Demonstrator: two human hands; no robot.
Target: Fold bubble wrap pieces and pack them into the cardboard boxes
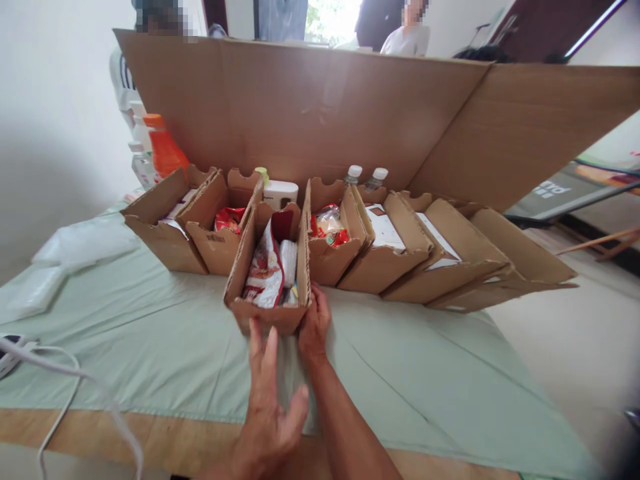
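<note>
A narrow cardboard box (267,321) stands forward of a row of similar boxes on the green cloth. Inside it lie a red and white snack bag (265,273) and a white wrapped packet (288,263). At its front wall, my left hand (273,400) is open, fingers stretched out and thumb apart, the fingertips at or close to the cardboard. My right hand (315,325) is closed against the box's lower right front corner, with its fingers along the side and partly hidden.
Cardboard boxes flank it, one holding red packets (329,227). Behind rises a large cardboard panel (320,107), with an orange bottle (165,147) at its left. Clear plastic packaging (83,243) and a white cable (95,377) lie left. People are beyond the panel.
</note>
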